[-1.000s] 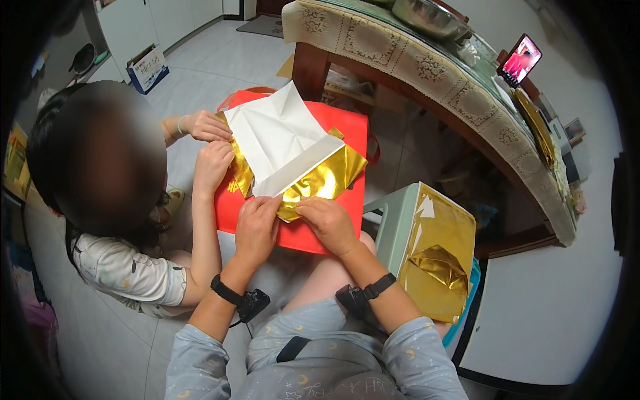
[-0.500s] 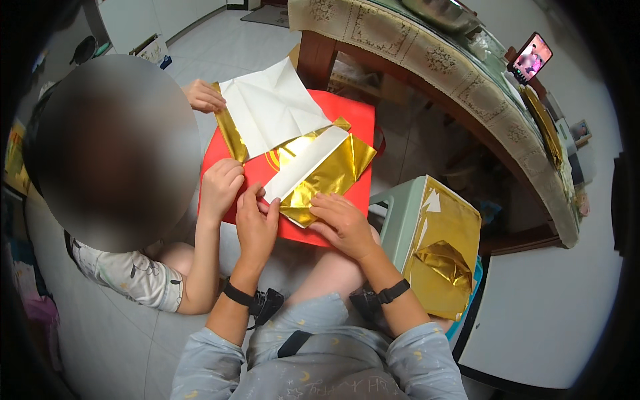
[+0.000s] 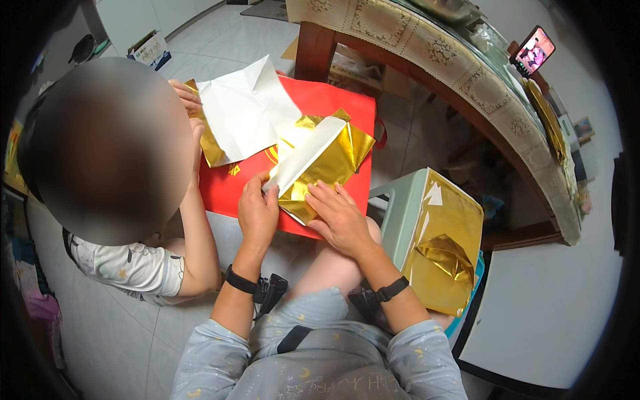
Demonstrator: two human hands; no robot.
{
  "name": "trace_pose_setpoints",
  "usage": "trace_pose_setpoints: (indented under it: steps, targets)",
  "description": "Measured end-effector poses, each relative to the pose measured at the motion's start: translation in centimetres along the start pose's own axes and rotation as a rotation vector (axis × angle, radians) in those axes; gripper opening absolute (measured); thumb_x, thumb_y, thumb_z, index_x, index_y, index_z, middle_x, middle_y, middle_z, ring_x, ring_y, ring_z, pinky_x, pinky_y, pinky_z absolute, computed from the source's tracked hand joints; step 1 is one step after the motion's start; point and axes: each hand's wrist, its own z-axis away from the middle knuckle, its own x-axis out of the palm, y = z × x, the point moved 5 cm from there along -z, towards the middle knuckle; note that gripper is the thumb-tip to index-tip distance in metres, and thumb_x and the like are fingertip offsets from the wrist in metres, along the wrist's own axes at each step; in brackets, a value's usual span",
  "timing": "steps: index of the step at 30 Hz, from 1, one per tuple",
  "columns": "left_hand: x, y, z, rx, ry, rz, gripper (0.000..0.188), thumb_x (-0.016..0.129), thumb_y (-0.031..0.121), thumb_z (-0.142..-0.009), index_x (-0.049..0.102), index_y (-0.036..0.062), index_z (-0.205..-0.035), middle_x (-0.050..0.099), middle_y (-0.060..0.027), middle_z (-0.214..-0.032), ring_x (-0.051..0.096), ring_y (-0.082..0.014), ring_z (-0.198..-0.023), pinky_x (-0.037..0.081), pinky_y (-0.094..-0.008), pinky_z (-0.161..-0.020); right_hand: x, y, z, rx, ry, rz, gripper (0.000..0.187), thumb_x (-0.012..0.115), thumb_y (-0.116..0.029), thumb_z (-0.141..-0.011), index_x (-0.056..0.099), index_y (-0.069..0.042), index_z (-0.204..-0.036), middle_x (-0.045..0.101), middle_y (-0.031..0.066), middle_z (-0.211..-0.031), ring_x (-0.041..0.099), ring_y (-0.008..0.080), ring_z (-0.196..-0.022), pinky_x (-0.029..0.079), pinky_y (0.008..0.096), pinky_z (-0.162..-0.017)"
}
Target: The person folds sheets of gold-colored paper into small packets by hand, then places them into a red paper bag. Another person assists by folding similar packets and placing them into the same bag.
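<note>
A sheet of gold foil paper (image 3: pixel 343 163), partly folded so a white strip of its back (image 3: pixel 308 152) stands up along one side, lies on a red bag-like sheet (image 3: pixel 327 100) over my lap. My left hand (image 3: pixel 257 212) pinches the near-left end of that white strip between thumb and fingers. My right hand (image 3: pixel 339 217) rests on the gold side near the lower corner, its fingers stretched out flat. To the left, a person's hand (image 3: pixel 185 97) holds another sheet, white side up (image 3: pixel 240 110), with a gold band folded along its left edge. That person's other hand is partly hidden.
On my right a pale green stool (image 3: pixel 408 213) carries a stack of gold foil sheets (image 3: pixel 453 220), with a creased gold piece (image 3: pixel 445 257) on top. Beyond is a table with a lace cloth (image 3: pixel 433 57), holding a lit phone (image 3: pixel 535 52).
The other person's sheet has shifted left, away from mine, with their near hand drawn back. My sheet's white strip looks narrower and more raised. My right hand has slid slightly left.
</note>
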Motion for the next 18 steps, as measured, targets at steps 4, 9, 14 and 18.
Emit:
trace_pose_setpoints:
  steps: [4,9,14,18]
  targets:
    - [-0.1,0.0,-0.2,0.064,0.009,-0.01,0.029,0.067,0.008,-0.087,0.064,-0.0018,-0.114,0.068,-0.0163,-0.097,0.062,-0.0262,-0.077,0.05,-0.0369,-0.072,0.1,-0.3,-0.6,0.013,-0.029,0.0,0.053,0.07,-0.026,-0.085,0.057,-0.005,-0.132,0.052,0.0117,-0.144,0.045,0.031,-0.136,0.031,0.05,-0.116]
    - [-0.2,-0.1,-0.2,0.082,0.003,-0.005,0.031,0.07,0.008,-0.084,0.065,-0.0005,-0.113,0.066,-0.01,-0.083,0.056,-0.017,-0.064,0.047,-0.0314,-0.062,0.5,0.5,-1.1,0.028,0.042,-0.177,0.045,0.064,-0.026,-0.091,0.058,-0.001,-0.128,0.054,0.0131,-0.14,0.046,0.0324,-0.134,0.032,0.0495,-0.113]
    - [-0.2,0.3,0.7,0.008,-0.037,0.047,0.033,0.073,0.007,-0.081,0.064,0.0,-0.113,0.062,-0.0127,-0.08,0.055,-0.0218,-0.063,0.047,-0.0367,-0.063,-0.2,1.9,-3.9,-0.064,0.052,-0.088,0.039,0.065,-0.014,-0.087,0.061,-0.005,-0.125,0.057,0.0118,-0.136,0.049,0.0331,-0.131,0.037,0.0481,-0.107]
    - [0.2,0.0,1.0,0.01,-0.026,0.098,0.034,0.072,0.006,-0.082,0.063,0.0004,-0.114,0.059,-0.011,-0.076,0.053,-0.0201,-0.061,0.046,-0.035,-0.061,-0.5,1.8,-5.9,-0.173,-0.12,0.055,0.044,0.074,-0.016,-0.079,0.063,-0.009,-0.121,0.061,0.0079,-0.13,0.053,0.0296,-0.126,0.041,0.0441,-0.097]
